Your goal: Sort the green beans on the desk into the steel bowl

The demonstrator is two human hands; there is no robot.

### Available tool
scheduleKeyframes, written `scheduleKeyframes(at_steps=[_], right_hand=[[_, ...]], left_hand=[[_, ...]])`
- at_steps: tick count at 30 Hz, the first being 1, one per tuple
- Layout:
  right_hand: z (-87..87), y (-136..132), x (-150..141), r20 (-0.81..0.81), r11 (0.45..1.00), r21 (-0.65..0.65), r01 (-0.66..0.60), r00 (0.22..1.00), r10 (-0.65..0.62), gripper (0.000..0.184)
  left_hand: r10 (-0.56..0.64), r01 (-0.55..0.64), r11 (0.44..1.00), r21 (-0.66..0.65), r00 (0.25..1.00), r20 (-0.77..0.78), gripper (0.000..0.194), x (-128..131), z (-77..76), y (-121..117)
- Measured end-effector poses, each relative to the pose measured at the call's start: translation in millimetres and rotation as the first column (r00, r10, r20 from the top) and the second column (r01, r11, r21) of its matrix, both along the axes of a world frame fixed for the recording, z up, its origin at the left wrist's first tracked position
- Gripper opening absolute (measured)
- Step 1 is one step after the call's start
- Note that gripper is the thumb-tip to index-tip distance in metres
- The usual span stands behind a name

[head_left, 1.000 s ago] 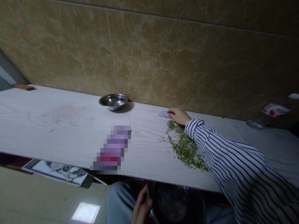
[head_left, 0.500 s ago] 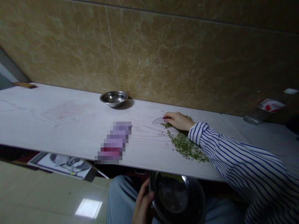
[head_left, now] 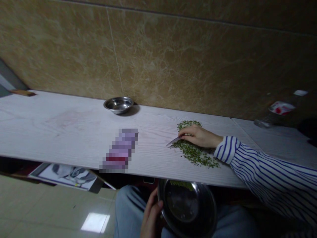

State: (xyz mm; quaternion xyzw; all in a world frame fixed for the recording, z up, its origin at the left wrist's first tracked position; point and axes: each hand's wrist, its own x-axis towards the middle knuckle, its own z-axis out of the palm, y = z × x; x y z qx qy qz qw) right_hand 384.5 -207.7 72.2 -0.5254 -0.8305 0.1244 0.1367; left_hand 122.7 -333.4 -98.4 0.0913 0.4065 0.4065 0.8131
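Small green mung beans (head_left: 195,154) lie spread in a patch on the pale wooden table. Over them is my right hand (head_left: 198,135), its fingers pinched on a thin, curved, translucent scraper (head_left: 174,141) that is tilted with its tip near the tabletop. My left hand (head_left: 151,213) grips the left rim of a large metal bowl (head_left: 184,206) tilted on my lap, just under the table edge. Some mung beans sit inside the bowl at its far side.
A small steel bowl (head_left: 119,105) stands near the wall. A blurred-out purple oblong item (head_left: 120,150) lies left of the beans. At the right is a clear plastic bottle (head_left: 278,109). An open drawer (head_left: 70,177) juts out below the table at left.
My right hand has come nearer and slightly right with the scraper, which has turned edge-on. More beans show behind it now. My left hand and the large bowl have hardly moved.
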Motion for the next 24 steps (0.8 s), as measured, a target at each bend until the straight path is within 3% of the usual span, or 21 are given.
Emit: scheduleKeyframes(at_steps=[5, 8, 12, 17, 24], right_hand=[[-4.4, 21.5, 20.4, -0.005, 0.958, 0.139, 0.252, 0.967, -0.254, 0.022], [-11.6, 37.6, 20.2, 0.025, 0.935, 0.18, 0.305, 0.949, -0.314, 0.024], [-16.5, 37.6, 4.9, 0.093, 0.954, 0.166, 0.249, 0.959, -0.267, 0.024], [-15.8, 15.6, -7.0, 0.153, 0.981, 0.139, 0.136, 0.976, -0.157, 0.022], [-14.2, -13.0, -8.1, 0.152, 0.995, 0.1, -0.012, 0.988, -0.003, 0.02]], left_hand=[[0.012, -0.012, 1.0, -0.005, 1.0, -0.006, 0.053, 3.5, 0.3, -1.3], [0.016, -0.016, 1.0, -0.002, 1.0, -0.008, 0.051, 2.6, 1.4, -1.8], [0.013, -0.013, 1.0, 0.009, 1.0, -0.003, 0.052, -2.7, 0.0, -0.5], [0.007, -0.006, 0.999, 0.032, 1.0, -0.031, 0.055, -8.4, -0.3, 4.5], [-0.002, 0.005, 0.996, 0.087, 0.999, -0.034, 0.047, -13.7, 22.3, 5.2]])
